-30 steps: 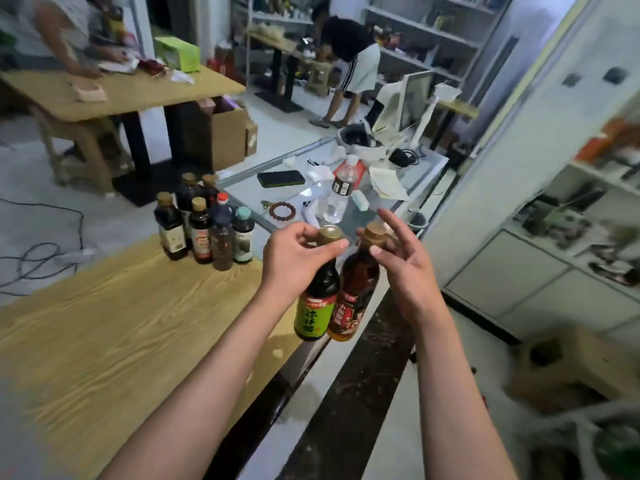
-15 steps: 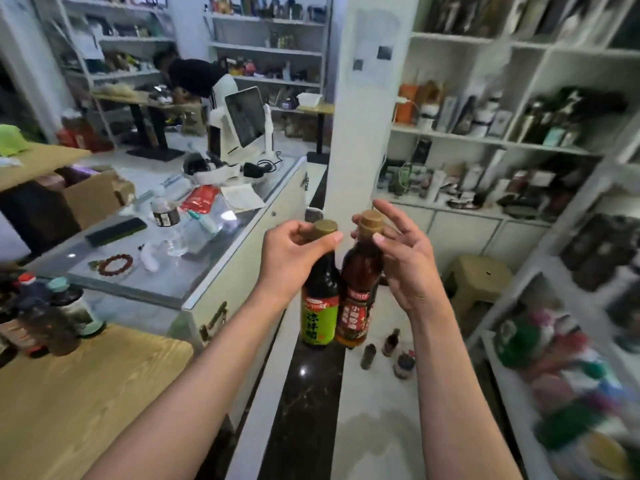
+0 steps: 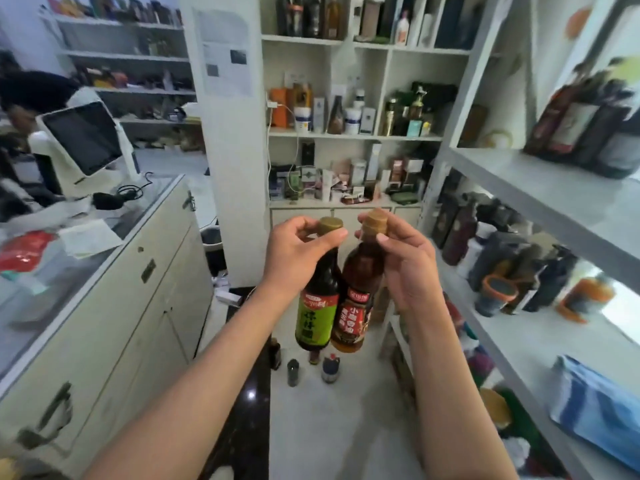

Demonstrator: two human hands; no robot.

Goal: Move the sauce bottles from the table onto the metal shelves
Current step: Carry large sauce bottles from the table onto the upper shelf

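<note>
- Left hand (image 3: 298, 251): I read its fingers (image 3: 330, 234) wrapped around the neck of the green-label bottle (image 3: 317, 306), just under the olive cap; the bottle hangs in the air, roughly upright.
- Right hand (image 3: 405, 258): its fingers are curled round the neck of the red-label bottle (image 3: 356, 303), below a tan ribbed cap; this bottle tilts slightly, base leaning left.
- The two bottles: I see them side by side in front of me, lower bodies touching, both above the floor and clear of any surface.
- Metal shelves (image 3: 540, 188): grey, on my right, near the right hand. The upper level carries dark bottles (image 3: 585, 123), blurred; the level below holds more dark bottles and orange-rimmed containers (image 3: 495, 292); a blue bag (image 3: 595, 410) lies nearer me.
- White wall shelving (image 3: 349, 136): straight ahead behind the hands, packed with boxes and small bottles.
- Floor (image 3: 329, 427): a few small bottles (image 3: 329, 368) stand just below the held pair.
- Worktop (image 3: 114, 237): glass-topped cabinet on my left, with a screen (image 3: 83, 136), papers and a red packet (image 3: 24, 251).
</note>
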